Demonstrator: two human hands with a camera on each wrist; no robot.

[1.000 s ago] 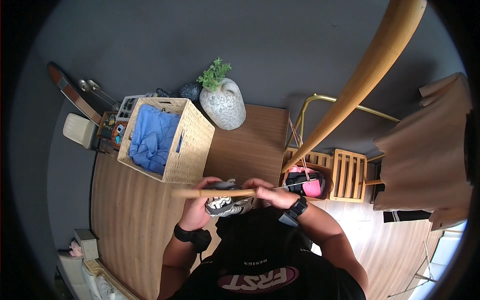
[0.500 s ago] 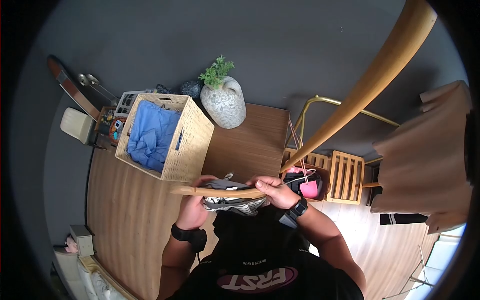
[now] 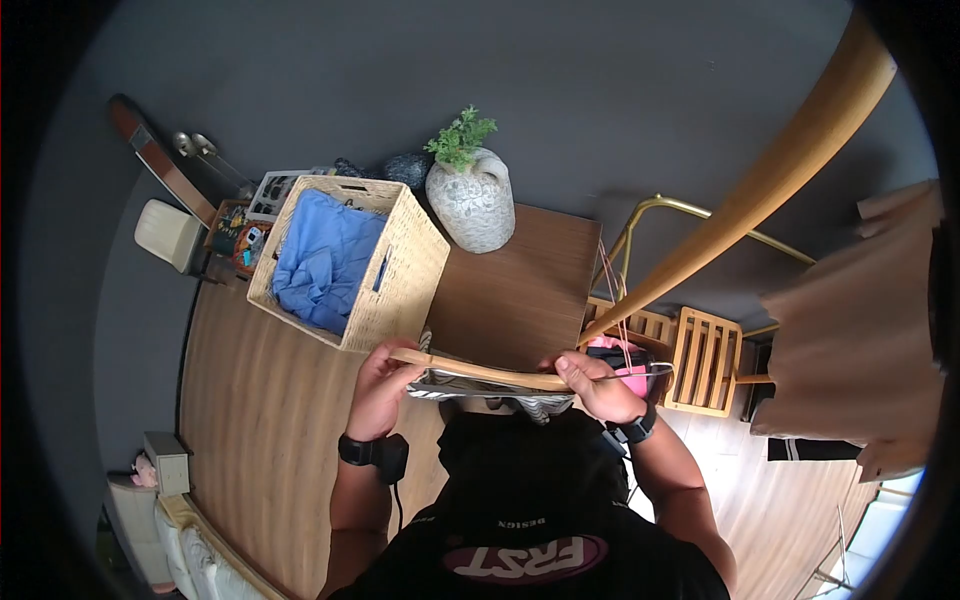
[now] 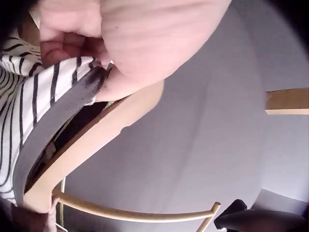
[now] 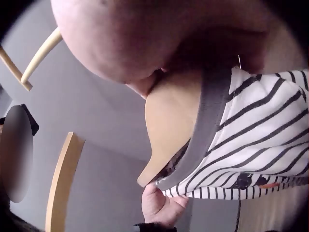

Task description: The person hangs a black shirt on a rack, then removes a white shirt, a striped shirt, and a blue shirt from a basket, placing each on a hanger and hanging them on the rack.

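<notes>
A wooden hanger (image 3: 480, 373) lies across the front of the body, its metal hook pointing right. Along it hangs a black-and-white striped garment (image 3: 545, 405) with a grey band (image 4: 41, 130). My left hand (image 3: 378, 390) pinches the garment's edge by one end of the hanger. At the hook side, my right hand (image 3: 602, 388) grips the hanger and the garment's band. In the right wrist view the grey band (image 5: 210, 116) runs beside the hanger (image 5: 174, 106), with a gap between them toward the left hand.
A woven basket (image 3: 410, 265) with blue cloth (image 3: 325, 260) stands on a brown table (image 3: 520, 280), next to a patterned vase (image 3: 475, 205). A thick wooden pole (image 3: 750, 190) slants across the right side. Behind it are a gold rail (image 3: 690, 208), a slatted wooden seat (image 3: 705, 360) and brown cloth (image 3: 850, 330).
The hands have moved farther apart, and the bunched striped garment is now stretched out along the hanger. The head view has shifted slightly, so the basket and vase appear farther right.
</notes>
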